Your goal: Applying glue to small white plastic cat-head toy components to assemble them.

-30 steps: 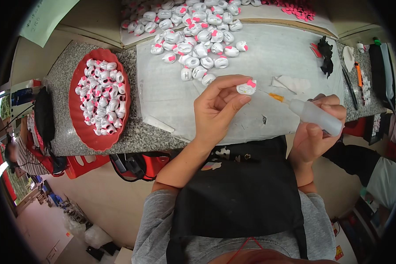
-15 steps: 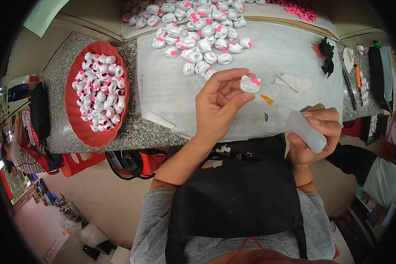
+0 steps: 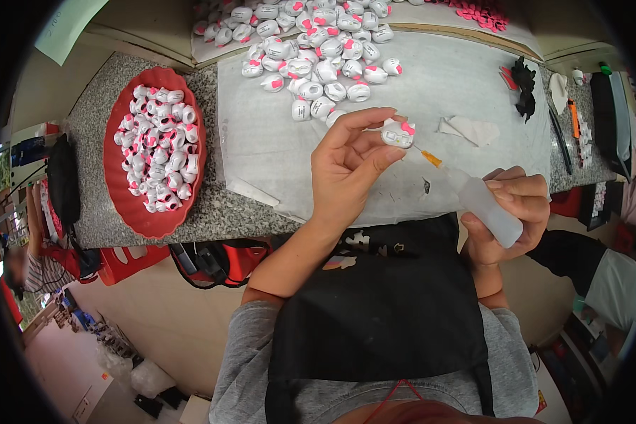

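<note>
Between the thumb and fingers of my left hand is a small white cat-shaped head with a pink bow, its front turned toward me. My right hand wraps round a translucent squeeze bottle, which tilts up and left. Its thin needle on an orange-yellow hub points at the head's lower right edge; whether the tip touches cannot be made out. Beyond my left hand lies a heap of similar white heads with pink bows.
A red scalloped tray full of white heads stands at left on the granite counter. White paper covers the middle. Crumpled tissue, a black rag, an orange-handled tool and pink pieces lie farther right. A person is at far left.
The cat-shaped head and my left hand have shifted slightly left and up. The bottle is nearly where it was, and its needle shows more. At far left, the person's arm has risen.
</note>
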### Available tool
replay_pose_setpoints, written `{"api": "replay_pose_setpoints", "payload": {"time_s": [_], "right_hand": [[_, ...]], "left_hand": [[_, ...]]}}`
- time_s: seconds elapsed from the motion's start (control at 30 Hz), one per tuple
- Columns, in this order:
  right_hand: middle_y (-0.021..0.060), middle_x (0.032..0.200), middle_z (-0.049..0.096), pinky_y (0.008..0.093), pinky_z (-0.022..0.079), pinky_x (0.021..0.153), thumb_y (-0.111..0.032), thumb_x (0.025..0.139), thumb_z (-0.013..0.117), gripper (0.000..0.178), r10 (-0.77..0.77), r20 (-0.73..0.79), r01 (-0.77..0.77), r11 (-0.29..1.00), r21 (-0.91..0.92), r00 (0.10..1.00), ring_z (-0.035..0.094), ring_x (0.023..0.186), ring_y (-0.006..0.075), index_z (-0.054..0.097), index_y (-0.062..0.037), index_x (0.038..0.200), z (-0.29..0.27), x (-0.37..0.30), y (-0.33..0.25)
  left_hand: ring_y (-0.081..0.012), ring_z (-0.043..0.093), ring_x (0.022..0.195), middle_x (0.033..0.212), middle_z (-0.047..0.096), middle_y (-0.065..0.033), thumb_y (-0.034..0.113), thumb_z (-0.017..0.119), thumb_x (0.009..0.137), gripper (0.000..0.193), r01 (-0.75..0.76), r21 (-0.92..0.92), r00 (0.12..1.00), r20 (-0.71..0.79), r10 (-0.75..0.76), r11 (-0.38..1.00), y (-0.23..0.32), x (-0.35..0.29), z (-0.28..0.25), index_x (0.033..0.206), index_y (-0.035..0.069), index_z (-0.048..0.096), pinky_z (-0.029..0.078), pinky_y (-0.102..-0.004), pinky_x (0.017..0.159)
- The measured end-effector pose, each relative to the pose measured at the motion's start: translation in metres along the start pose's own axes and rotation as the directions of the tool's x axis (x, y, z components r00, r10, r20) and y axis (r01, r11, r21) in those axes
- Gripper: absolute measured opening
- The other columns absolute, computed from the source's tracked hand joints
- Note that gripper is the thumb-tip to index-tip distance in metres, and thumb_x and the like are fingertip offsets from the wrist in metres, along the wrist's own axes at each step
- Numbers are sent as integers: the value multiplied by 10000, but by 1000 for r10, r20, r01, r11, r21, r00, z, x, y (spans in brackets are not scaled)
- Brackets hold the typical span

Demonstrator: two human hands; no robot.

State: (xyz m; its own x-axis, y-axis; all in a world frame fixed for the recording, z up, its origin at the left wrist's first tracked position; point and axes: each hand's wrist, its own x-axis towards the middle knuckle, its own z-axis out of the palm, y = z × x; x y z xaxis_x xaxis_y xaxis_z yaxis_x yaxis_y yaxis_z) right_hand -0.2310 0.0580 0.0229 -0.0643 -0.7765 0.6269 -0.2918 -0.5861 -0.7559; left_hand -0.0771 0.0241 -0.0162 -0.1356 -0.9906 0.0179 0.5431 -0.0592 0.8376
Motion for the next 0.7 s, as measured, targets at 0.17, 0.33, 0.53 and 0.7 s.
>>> {"api": "replay_pose_setpoints", "payload": {"time_s": [0.17,0.33,0.53,0.7], "right_hand": [[56,748,454,243,393,528,-129,562,707,355,-15,-18,14,1000,-7,1000,441,580,131,457,-65,806,2,-1,1],[56,751,455,248,396,532,-122,561,707,354,-20,-19,20,1000,1,1000,443,583,133,457,-67,806,3,-1,3],[61,756,459,253,399,530,-116,556,709,353,13,-1,-13,1000,15,1000,444,585,138,458,-63,799,3,-2,1],[70,756,460,249,397,530,-114,553,712,359,-16,-4,16,1000,-1,1000,445,584,143,460,-58,803,4,-2,2]], "left_hand": [[-170,517,870,958,494,-128,-48,551,689,335,-5,12,1000,18,4,1000,1,0,1,1001,-33,431,435,-254,740],[-156,517,865,950,502,-115,-57,552,686,334,4,25,1000,16,-4,1000,2,0,2,999,-27,438,416,-235,743],[-148,507,872,942,506,-105,-64,555,681,339,-3,29,1000,21,2,1000,1,-1,2,998,-23,443,411,-236,745],[-144,496,873,948,497,-98,-69,557,677,338,-73,131,996,64,65,989,-3,-1,0,992,-25,444,408,-246,756]]}}
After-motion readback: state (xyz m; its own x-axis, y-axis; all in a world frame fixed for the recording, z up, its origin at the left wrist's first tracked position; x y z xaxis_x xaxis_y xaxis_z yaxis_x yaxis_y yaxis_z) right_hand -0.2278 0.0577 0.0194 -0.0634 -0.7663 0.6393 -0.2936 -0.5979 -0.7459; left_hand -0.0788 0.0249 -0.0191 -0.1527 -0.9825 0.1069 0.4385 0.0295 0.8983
